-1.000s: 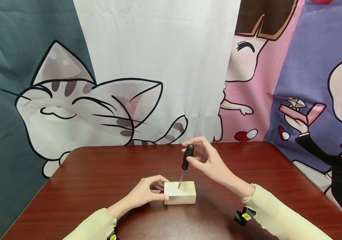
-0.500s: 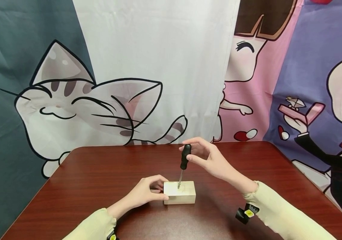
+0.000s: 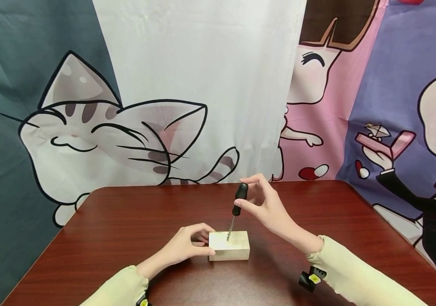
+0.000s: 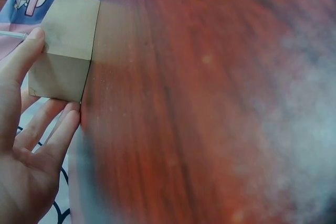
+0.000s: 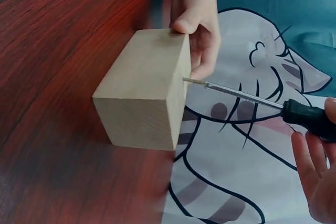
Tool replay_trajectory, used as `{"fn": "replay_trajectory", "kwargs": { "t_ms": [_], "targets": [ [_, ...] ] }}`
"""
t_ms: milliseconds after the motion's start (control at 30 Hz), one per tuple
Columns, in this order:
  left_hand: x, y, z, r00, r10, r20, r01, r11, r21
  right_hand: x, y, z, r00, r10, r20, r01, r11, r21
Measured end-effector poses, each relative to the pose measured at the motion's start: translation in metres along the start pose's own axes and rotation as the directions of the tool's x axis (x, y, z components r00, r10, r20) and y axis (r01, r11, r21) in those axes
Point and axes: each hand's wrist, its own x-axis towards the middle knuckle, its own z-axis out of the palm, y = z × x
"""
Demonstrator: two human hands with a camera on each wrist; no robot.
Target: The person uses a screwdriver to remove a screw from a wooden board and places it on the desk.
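A pale wooden block [image 3: 230, 254] lies on the table, its left end held by my left hand [image 3: 187, 243]. In the left wrist view the thumb of the left hand [image 4: 26, 150] presses one face of the block [image 4: 65, 27], with fingers at its end. My right hand [image 3: 265, 203] pinches the black handle of a screwdriver [image 3: 242, 191] between thumb and fingers. The screwdriver [image 5: 247, 96] stands over the block, tilted slightly right at the handle. Its tip meets a small screw [image 5: 193, 81] that sticks out of the top face of the block [image 5: 142, 64].
The reddish-brown wooden table [image 3: 145, 208] spreads around the block. Behind it hangs a cloth backdrop [image 3: 202, 63] with a cartoon cat and figures. A small black camera [image 3: 307, 280] is strapped at the right wrist.
The screwdriver handle swayed slightly left, then back right. My right fingers have shifted around it, and the index finger now bends over the handle's top. The left hand and block stay put.
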Motion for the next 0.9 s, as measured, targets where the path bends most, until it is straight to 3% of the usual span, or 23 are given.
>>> {"fn": "replay_trajectory", "kwargs": {
  "t_ms": [233, 500, 567, 767, 900],
  "targets": [
    [0.001, -0.004, 0.000, 1.000, 0.000, -0.001, 0.000, 1.000, 0.008, 0.002, -0.001, -0.004, 0.999, -0.006, 0.031, 0.006, 1.000, 0.011],
    [0.000, -0.003, 0.000, 1.000, 0.002, -0.003, -0.002, 1.000, 0.018, 0.000, 0.000, 0.001, 0.989, -0.099, 0.115, 0.077, 0.981, 0.178],
    [0.000, -0.003, 0.000, 1.000, 0.003, -0.002, -0.003, 1.000, 0.019, -0.001, 0.001, 0.004, 0.991, -0.099, 0.091, 0.080, 0.979, 0.188],
    [0.000, -0.002, 0.000, 1.000, -0.001, 0.002, 0.001, 1.000, 0.009, -0.003, 0.002, 0.006, 0.998, -0.031, -0.054, 0.035, 0.997, 0.070],
    [0.000, -0.002, 0.000, 1.000, 0.003, -0.002, -0.003, 1.000, 0.007, -0.002, 0.002, 0.004, 0.997, -0.011, -0.082, 0.016, 0.998, 0.064]
  ]
}}
